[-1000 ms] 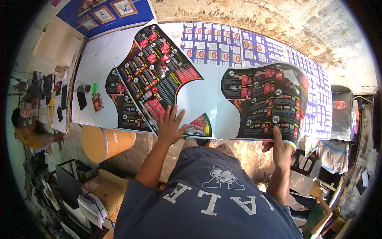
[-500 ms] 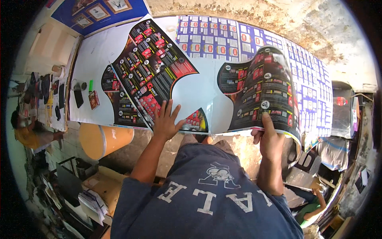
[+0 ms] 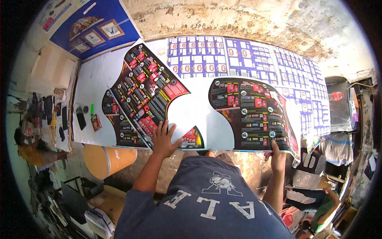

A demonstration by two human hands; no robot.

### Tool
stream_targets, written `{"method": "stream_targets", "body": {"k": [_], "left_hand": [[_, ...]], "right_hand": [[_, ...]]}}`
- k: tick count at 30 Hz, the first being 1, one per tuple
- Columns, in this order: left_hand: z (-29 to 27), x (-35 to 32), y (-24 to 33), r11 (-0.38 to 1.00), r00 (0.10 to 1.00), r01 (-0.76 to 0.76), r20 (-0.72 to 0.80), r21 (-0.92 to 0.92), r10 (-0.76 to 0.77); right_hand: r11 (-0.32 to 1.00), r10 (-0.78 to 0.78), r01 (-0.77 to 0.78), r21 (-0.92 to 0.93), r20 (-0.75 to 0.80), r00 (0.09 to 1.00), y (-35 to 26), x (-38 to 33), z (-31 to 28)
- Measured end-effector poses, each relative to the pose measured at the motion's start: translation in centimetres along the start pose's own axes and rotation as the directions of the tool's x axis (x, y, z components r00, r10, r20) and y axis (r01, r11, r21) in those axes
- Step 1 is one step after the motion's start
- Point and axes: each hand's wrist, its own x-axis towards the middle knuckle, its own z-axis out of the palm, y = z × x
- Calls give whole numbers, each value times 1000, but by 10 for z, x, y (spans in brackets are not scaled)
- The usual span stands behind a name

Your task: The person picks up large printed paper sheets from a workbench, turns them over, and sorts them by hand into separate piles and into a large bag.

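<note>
A large printed sheet with black, red and yellow curved shapes lies across the table at my front. On its left printed piece (image 3: pixel 148 87) my left hand (image 3: pixel 164 140) rests flat, fingers spread, near the table's front edge. The right printed part (image 3: pixel 254 113) lies mostly flat, its right side bending down slightly over the edge. My right hand (image 3: pixel 275 155) pinches the front edge of that part, thumb on top and fingers underneath. White paper (image 3: pixel 195 105) shows between the two printed parts. Another black printed piece (image 3: pixel 123 125) lies partly under the left one.
Blue-and-white printed sheets (image 3: pixel 199 55) cover the table's back and right. At the left lie a dark phone (image 3: pixel 81 121), a green lighter (image 3: pixel 92 109) and a small red box (image 3: pixel 96 122). An orange drum (image 3: pixel 107 161) stands below the table edge. Other people sit far left and lower right.
The right printed part has gone from curled up to nearly flat on the table as my right hand lowered it. My left hand stays on the left piece. The view has tilted.
</note>
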Motion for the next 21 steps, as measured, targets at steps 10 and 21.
{"method": "stream_targets", "body": {"k": [10, 21], "left_hand": [[32, 188, 45, 897, 958, -196, -272, -395, 89], [21, 327, 44, 931, 870, -227, 371, -286, 326]], "right_hand": [[984, -131, 149, -103, 163, 978, -14, -20, 13], [961, 40, -62, -270, -87, 995, -6, -30, 13]]}}
